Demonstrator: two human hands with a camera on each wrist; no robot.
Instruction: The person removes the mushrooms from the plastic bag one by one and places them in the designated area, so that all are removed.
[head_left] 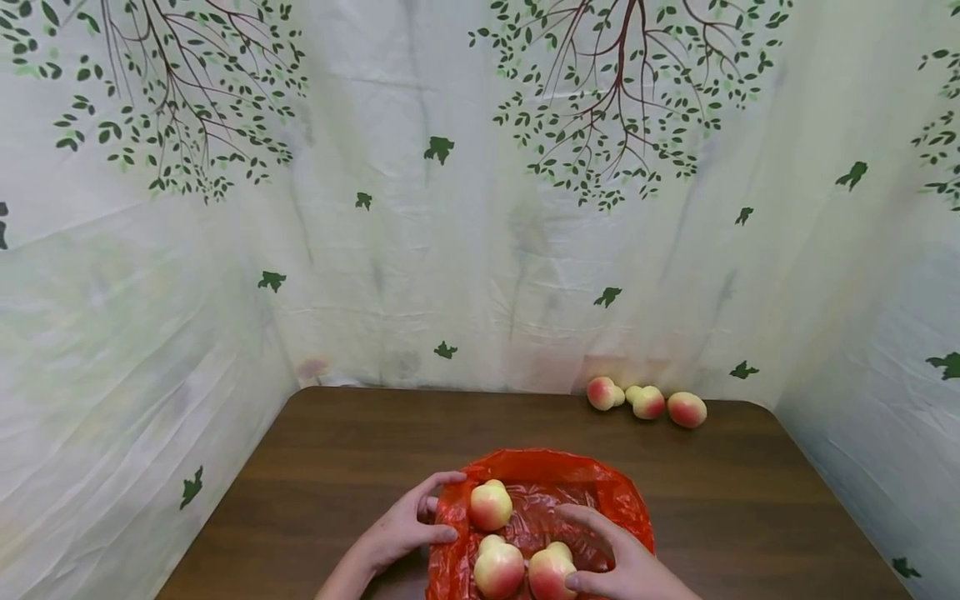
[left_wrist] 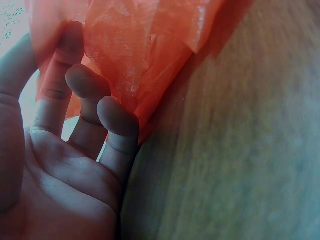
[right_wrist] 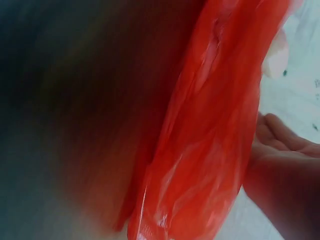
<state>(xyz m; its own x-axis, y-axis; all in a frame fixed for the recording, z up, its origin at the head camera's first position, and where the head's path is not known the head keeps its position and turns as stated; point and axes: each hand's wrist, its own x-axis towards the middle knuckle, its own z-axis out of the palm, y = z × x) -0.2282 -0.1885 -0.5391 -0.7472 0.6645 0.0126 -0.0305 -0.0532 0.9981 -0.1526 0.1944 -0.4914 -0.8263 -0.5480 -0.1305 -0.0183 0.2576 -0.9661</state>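
A red plastic bag (head_left: pixel 543 461) lies spread wide on the table, its rim turned up like a bowl. Inside are three peach-like fruits, yellow and red with a small knob: one at the upper left (head_left: pixel 491 507), one at the lower left (head_left: pixel 499 570) and one at the lower right (head_left: pixel 551 573). My left hand (head_left: pixel 405 521) holds the bag's left side; in the left wrist view red film covers some fingers. Over the bag's right part, my right hand (head_left: pixel 626 554) has its forefinger extended and its thumb against the lower-right fruit. The right wrist view shows mostly bag wall (right_wrist: pixel 205 130).
Three more such fruits, left (head_left: pixel 602 393), middle (head_left: pixel 647 402) and right (head_left: pixel 687 410), stand in a row at the back right edge of the brown table (head_left: pixel 420 425). A pale curtain (head_left: pixel 450 250) printed with branches and leaves surrounds the table.
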